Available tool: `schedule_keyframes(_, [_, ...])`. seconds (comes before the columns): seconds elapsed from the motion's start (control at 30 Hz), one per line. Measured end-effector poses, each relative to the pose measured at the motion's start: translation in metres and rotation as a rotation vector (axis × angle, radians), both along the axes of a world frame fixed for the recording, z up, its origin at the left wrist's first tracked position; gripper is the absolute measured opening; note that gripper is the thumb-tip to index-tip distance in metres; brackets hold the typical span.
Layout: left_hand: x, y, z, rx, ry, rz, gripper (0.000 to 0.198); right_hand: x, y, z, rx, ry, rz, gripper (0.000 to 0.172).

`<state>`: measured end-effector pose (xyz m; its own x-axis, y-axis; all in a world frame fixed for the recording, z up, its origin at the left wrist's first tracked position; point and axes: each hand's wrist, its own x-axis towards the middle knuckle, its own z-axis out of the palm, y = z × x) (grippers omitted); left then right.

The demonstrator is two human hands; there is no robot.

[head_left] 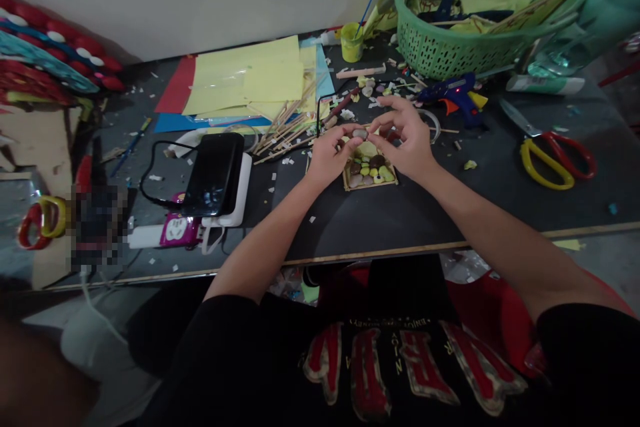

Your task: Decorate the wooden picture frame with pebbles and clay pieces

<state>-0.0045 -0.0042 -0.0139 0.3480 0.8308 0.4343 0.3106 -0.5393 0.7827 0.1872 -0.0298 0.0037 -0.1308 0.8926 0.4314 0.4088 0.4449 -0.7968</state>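
Note:
A grey pebble [359,134] is pinched between the thumb and fingertips of my left hand [331,155]. Thumb and index finger of my right hand [406,137] come together at the pebble's right side; whatever they hold is too small to make out. Beneath both hands lies a small square frame [371,186] of sticks, filled with green, yellow, brown and grey pebbles [376,161]. My fingers hide part of its far side.
A blue glue gun [457,97] and scissors [550,153] lie to the right, below a green basket [450,47]. Left of my hands are wooden sticks [285,127], coloured paper [240,80], a black phone [213,170] and a power strip [175,230]. Paper scraps litter the dark table.

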Motion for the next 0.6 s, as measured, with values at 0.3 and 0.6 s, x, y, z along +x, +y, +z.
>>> schedule_keyframes(0.3, [0.0062,0.0063,-0.0094,-0.21,-0.141,-0.207,0.047,-0.0016,-0.002,0.0006,0.026,-0.024,-0.026,0.057])
schedule_keyframes(0.6, [0.0042,-0.002,-0.0048,-0.057,-0.069,-0.039,0.046,-0.001,-0.0026,0.0026,0.06,-0.078,-0.036,0.044])
